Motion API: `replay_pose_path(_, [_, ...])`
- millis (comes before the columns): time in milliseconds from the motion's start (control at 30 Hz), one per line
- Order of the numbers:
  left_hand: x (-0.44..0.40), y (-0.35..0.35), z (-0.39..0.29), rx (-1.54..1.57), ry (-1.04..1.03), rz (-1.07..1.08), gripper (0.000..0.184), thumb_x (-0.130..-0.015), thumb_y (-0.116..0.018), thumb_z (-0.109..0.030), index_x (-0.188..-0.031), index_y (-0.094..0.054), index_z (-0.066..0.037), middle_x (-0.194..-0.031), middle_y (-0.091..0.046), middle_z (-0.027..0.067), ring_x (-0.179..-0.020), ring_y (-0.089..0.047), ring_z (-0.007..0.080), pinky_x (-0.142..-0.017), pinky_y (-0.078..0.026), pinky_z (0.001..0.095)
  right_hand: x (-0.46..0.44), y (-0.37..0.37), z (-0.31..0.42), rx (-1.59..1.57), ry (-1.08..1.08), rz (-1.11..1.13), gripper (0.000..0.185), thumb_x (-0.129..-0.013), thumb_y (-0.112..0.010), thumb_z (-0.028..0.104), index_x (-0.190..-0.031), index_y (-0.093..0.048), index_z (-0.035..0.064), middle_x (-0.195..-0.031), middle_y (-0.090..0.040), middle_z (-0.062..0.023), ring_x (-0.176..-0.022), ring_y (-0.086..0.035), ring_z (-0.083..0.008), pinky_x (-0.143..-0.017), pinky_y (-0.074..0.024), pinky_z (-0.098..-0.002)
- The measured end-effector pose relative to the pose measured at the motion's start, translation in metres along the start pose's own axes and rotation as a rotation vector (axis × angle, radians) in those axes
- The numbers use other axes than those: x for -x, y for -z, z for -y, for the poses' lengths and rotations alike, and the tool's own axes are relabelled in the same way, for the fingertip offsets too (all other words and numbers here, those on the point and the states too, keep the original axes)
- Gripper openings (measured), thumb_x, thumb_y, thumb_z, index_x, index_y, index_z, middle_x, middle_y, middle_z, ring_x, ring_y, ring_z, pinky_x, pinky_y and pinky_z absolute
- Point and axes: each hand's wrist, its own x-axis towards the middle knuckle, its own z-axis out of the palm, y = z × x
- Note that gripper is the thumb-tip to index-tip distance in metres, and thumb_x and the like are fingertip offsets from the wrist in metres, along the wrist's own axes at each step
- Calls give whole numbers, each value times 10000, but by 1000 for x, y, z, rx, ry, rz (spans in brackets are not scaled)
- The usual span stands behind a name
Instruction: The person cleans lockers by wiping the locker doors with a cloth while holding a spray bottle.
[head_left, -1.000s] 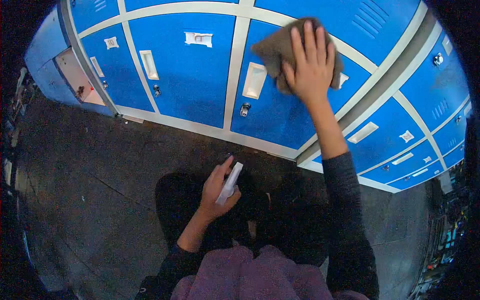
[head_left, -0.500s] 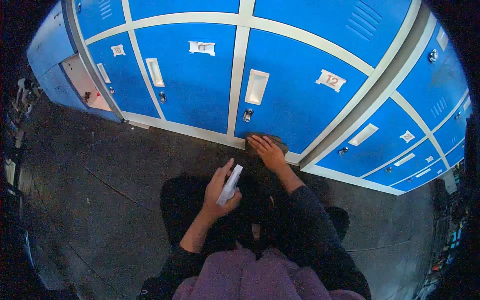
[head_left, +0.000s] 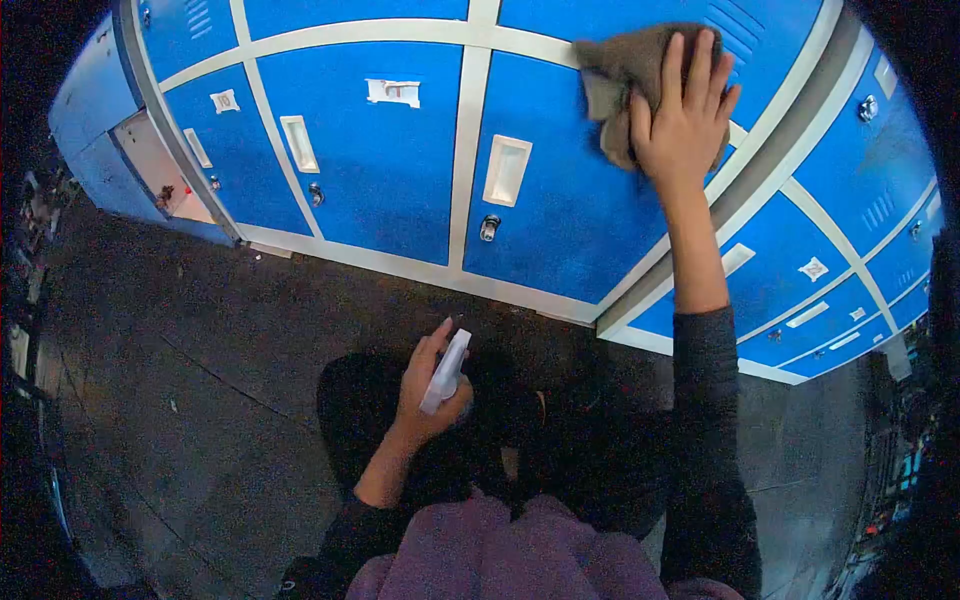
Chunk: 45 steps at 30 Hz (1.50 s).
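My right hand presses a grey-brown cloth against the blue locker door, near its upper right corner. The fingers point upward over the cloth, which also laps across the cream frame onto the door above. The number label seen on this door earlier is hidden behind hand and cloth. Low over my lap, my left hand is closed around a white spray bottle; mostly its pale top shows, and the lower part is hidden by the hand.
More blue lockers with recessed white handles and small locks stand left and right. An open compartment holds small items at far left. Dark floor lies below, and cluttered shelving edges the right side.
My right hand has swept the cloth from the bottom edge of the door up and right to its upper corner. The left hand has barely moved, still around the spray bottle.
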Motion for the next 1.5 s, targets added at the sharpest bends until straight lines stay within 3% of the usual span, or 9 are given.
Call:
replay_pose_path(167, [-5, -5, -6, -58, -10, 7, 697, -650, -577, -42, -1312, -360, -17, -933, -523, 155, -872, -544, 305, -798, -447, 390, 26, -10, -2, -152, 23, -21, 680, -741, -573, 306, -1350, -358, 93, -1430, -274, -139, -1318, -234, -360, -1044, -190, -498])
replay_pose_path(400, [-6, -4, -11, -113, -79, 13, 711, -644, -576, -49, -1320, -356, -34, -944, -517, 161, -868, -542, 317, -797, -447, 391, 205, -6, 40, -212, 52, 575, 758, -686, -653, 273, -1353, -341, 92, -1406, -299, -157, -1268, -308, -345, -1042, -210, -506])
replay_pose_path(467, [-3, -2, -10, -101, -42, 38, 717, -641, -576, -50, -1322, -351, -32, -936, -515, 160, -862, -542, 320, -789, -450, 388, 261, 1, 48, -205, 17, 708, 669, -747, -583, 292, -1355, -347, 145, -1383, -350, -99, -1265, -323, -296, -1040, -235, -476])
replay_pose_path(633, [1, -3, -11, -97, -35, 37, 721, -636, -578, -51, -1320, -351, -33, -919, -509, 158, -850, -542, 318, -766, -457, 381, 346, 17, 62, -18, -26, 878, 556, -812, -497, 232, -1341, -363, 122, -1362, -376, -99, -1258, -343, -291, -1058, -221, -469])
replay_pose_path(800, [0, -3, -13, -197, -120, 7, 722, -636, -580, -47, -1321, -355, -47, -920, -509, 159, -839, -546, 316, -757, -460, 382, 332, 8, 56, -60, -55, 688, 725, -733, -591, 185, -1363, -269, 26, -1422, -219, -210, -1308, -207, -392, -1063, -155, -528])
replay_pose_path(933, [4, -3, -7, -92, -63, 30, 727, -635, -589, -51, -1323, -353, -43, -921, -513, 157, -832, -549, 310, -752, -462, 379, 210, 10, 36, -96, -234, 553, 719, -742, -558, 173, -1360, -244, -20, -1420, -133, -291, -1309, -139, -462, -1047, -117, -567])
replay_pose_path(1233, [2, -8, 1, -99, -58, 15, 709, -655, -594, -58, -1321, -352, -41, -907, -508, 148, -814, -547, 293, -722, -464, 374, -13, -3, -45, -126, -85, -350, 839, -703, -622, 427, -1377, -281, 62, -1431, -161, -249, -1300, -215, -417, -1025, -199, -547])
replay_pose_path(1400, [-3, -4, -11, -171, -93, 27, 694, -667, -591, -60, -1318, -354, -35, -903, -509, 145, -799, -547, 289, -703, -465, 368, 24, -10, -23, -28, -87, -131, 738, -701, -598, 445, -1350, -372, 175, -1423, -276, -157, -1298, -257, -380, -1009, -221, -542])
replay_pose_path(1500, [-3, -6, -10, -147, -79, 32, 699, -661, -593, -55, -1319, -356, -39, -901, -509, 143, -778, -547, 289, -692, -464, 363, 79, -9, 4, -121, 37, 187, 769, -672, -635, 381, -1362, -351, 194, -1438, -262, -130, -1313, -245, -349, -1014, -222, -526])
